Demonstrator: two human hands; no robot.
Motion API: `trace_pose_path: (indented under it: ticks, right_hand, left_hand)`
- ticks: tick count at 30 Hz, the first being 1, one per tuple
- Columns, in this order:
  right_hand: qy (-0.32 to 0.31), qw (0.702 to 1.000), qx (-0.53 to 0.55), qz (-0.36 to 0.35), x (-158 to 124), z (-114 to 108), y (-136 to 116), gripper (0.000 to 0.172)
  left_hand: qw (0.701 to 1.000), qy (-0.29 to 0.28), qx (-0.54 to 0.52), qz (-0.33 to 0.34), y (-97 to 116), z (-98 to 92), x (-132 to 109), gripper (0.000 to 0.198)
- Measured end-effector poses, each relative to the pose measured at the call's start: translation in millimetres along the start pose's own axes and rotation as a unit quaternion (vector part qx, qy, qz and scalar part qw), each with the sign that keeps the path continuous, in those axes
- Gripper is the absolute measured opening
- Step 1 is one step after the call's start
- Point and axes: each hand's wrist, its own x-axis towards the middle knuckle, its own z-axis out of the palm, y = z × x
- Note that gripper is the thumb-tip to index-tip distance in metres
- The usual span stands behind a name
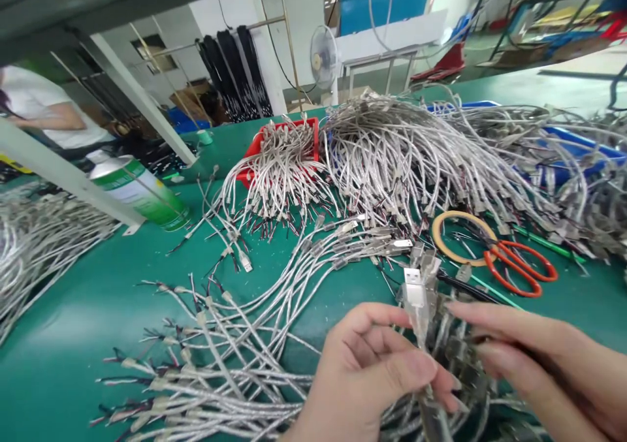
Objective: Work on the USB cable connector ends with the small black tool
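Observation:
My left hand (372, 377) pinches a USB cable (416, 305) just below its plug, the metal USB end pointing up. My right hand (543, 357) is close beside it on the right. Its finger and thumb stretch toward the plug with a gap between the tips, and nothing shows clearly in them. Below both hands lies a pile of silver cables (455, 363) with clear-covered plugs, partly hidden by the hands. More silver cables (220, 390) spread to the left, their stripped wire ends outward.
Orange-handled scissors (519, 269) and a tape roll (443, 236) lie beyond my right hand. A red bin (316, 132) overflows with cables beside a large cable heap (392, 148). A green-and-white can (142, 190) stands behind a metal post (142, 96). A person (53, 109) sits at far left.

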Motion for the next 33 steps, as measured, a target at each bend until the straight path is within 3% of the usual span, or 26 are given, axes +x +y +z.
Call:
trace_pose_path:
  ticks: [5,8,13,26,33]
  right_hand:
    - [-0.037,0.998,0.047,-0.035,-13,6,-1,0.021]
    - [-0.038,0.995,0.084,-0.029,-11,9,-4,0.028]
    - [-0.054,0.985,0.135,-0.092,0,10,-10,0.031]
    - [-0.037,0.988,0.093,-0.117,-4,10,-8,0.033]
    - [-0.06,0.987,0.094,-0.119,-8,11,-5,0.037]
  left_hand:
    - [1.0,-0.006,0.002,-0.007,1,-1.1,0,0.026]
    - [1.0,-0.018,-0.011,-0.002,1,-0.8,-1,0.023]
    - [0.999,-0.042,-0.031,0.006,-3,-2.0,0,0.02]
    - [0.999,-0.028,-0.024,-0.011,-5,-2.4,-3,0.023]
    - [0.998,-0.018,-0.05,-0.033,-6,-0.9,-2,0.026]
